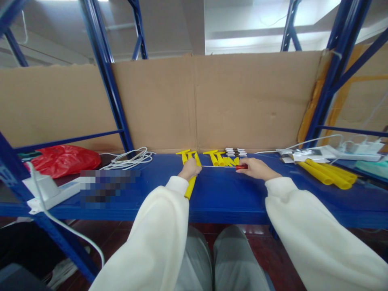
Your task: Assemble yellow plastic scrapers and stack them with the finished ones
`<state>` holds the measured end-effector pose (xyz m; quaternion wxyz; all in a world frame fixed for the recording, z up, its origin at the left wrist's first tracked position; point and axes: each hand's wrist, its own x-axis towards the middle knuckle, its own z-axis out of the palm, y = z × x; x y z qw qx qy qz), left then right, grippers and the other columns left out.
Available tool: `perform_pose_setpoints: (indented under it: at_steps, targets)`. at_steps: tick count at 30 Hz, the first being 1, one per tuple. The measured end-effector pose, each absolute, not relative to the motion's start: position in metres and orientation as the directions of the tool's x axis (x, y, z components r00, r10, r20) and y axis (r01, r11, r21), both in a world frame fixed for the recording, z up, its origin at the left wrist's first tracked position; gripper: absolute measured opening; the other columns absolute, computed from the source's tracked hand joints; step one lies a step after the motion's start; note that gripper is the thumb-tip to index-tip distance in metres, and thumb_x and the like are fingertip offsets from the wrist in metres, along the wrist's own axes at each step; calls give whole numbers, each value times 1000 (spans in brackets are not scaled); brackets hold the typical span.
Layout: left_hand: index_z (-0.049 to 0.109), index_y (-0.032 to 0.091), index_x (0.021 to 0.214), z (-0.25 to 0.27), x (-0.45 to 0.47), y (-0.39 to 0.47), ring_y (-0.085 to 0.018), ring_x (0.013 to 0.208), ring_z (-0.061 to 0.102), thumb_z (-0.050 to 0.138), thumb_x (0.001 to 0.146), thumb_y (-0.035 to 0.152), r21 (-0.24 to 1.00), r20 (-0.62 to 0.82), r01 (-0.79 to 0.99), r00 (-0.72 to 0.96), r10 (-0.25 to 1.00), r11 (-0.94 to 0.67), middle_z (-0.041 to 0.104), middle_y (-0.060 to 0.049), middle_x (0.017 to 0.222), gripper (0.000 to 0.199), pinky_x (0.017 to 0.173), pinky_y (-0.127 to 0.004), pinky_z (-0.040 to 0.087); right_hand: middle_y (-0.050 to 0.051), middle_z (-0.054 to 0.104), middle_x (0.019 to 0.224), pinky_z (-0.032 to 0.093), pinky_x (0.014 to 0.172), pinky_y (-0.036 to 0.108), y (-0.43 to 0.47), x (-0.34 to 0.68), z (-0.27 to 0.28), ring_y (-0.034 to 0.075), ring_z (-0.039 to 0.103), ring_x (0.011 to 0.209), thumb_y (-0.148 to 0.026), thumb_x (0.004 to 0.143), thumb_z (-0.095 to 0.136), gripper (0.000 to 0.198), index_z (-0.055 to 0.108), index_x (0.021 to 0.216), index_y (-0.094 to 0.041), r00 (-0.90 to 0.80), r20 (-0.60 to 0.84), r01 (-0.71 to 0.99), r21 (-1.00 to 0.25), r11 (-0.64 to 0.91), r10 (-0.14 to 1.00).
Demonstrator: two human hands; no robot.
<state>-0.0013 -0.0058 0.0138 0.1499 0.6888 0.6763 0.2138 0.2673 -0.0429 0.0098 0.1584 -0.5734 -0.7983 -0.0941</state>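
- At left of centre on the blue bench (230, 194): left hand (190, 168), fingers curled around a yellow tube (190, 188), lower end projecting toward the front edge. Best gripped firmly enough to prevent rolling, yet lightly enough to spare a seemingly hollow wall.
- Between the hands: metal shaft of a screwdriver (241, 166), nearly level, directed leftward at the tube. Contact at the tip too small to tell. Advisable: a straight approach, with light pressure and left fingertips clear of the shaft's line, against slipping.
- At right of centre: right hand (257, 168), closed around the red handle. Best kept low and in line with the shaft, for steady control.
- Counts, far left: one white power strip (72, 186); one red bag (65, 161); one coil of white cable (130, 159).
- Counts, behind the left hand: two yellow T-shaped pieces (184, 156), partly hidden.
- Counts, behind the shaft: two further T-shaped pieces (214, 158); at least three small yellow pieces (230, 161); two adjoining stacks of black-and-white pieces (230, 152), number per stack not resolvable.
- Counts, far right: three loose yellow tubes (329, 173), side by side; several flat packets (306, 154), exact number uncertain.
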Motion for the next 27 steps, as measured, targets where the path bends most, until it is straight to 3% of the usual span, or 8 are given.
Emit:
perform_pose_setpoints:
  at_steps: [4, 10, 14, 18, 20, 23, 27]
  targets:
    - [68, 7, 89, 14, -1, -6, -22, 83, 71, 57, 83, 12, 461, 74, 887, -21, 997, -16, 73, -14, 89, 13, 73, -26, 55, 8, 76, 94, 44, 65, 28, -42, 268, 11, 23, 68, 82, -44, 91, 53, 28, 72, 93, -24, -326, 311, 934, -40, 355, 893]
    - [68, 9, 87, 12, -1, -5, -23, 80, 71, 59, 82, 13, 492, 96, 870, -24, 995, -27, 71, -12, 80, 11, 74, -29, 55, 4, 73, 82, 41, 60, 25, -40, 266, 7, 20, 65, 72, -40, 78, 70, 22, 66, 92, -23, -310, 356, 941, -20, 339, 882]
    - [69, 10, 85, 13, -1, -7, -23, 76, 70, 61, 81, 12, 521, 91, 853, -31, 995, -21, 70, -10, 74, 10, 74, -30, 55, 6, 75, 90, 43, 63, 27, -45, 266, 9, 22, 67, 78, -41, 86, 61, 18, 67, 90, -25, -310, 407, 943, 19, 331, 859]
    - [70, 9, 88, 17, 0, -11, -21, 74, 70, 61, 81, 13, 494, 90, 869, -39, 995, -10, 70, -10, 74, 13, 72, -26, 54, 9, 76, 99, 46, 69, 29, -49, 262, 13, 24, 70, 88, -43, 93, 52, 27, 71, 96, -24, -318, 327, 946, 51, 319, 890]
    - [71, 7, 91, 17, 0, -11, -21, 74, 70, 62, 80, 14, 489, 95, 872, -46, 994, -7, 70, -11, 75, 15, 70, -25, 53, 9, 76, 97, 46, 68, 28, -50, 259, 13, 25, 70, 88, -45, 90, 57, 26, 69, 99, -24, -308, 309, 950, 61, 305, 900]
    - [71, 6, 95, 18, -1, -11, -21, 73, 70, 63, 81, 14, 481, 100, 876, -45, 994, -9, 71, -11, 78, 18, 70, -24, 53, 7, 76, 91, 43, 64, 27, -51, 257, 13, 24, 69, 81, -42, 85, 65, 25, 64, 101, -23, -275, 347, 961, 64, 270, 897]
    - [71, 8, 96, 18, -1, -12, -21, 76, 71, 62, 81, 16, 468, 98, 884, -41, 994, -10, 72, -11, 77, 19, 72, -23, 52, 6, 75, 87, 41, 63, 27, -51, 258, 12, 22, 69, 78, -38, 89, 59, 17, 63, 97, -23, -298, 427, 954, 109, 279, 854]
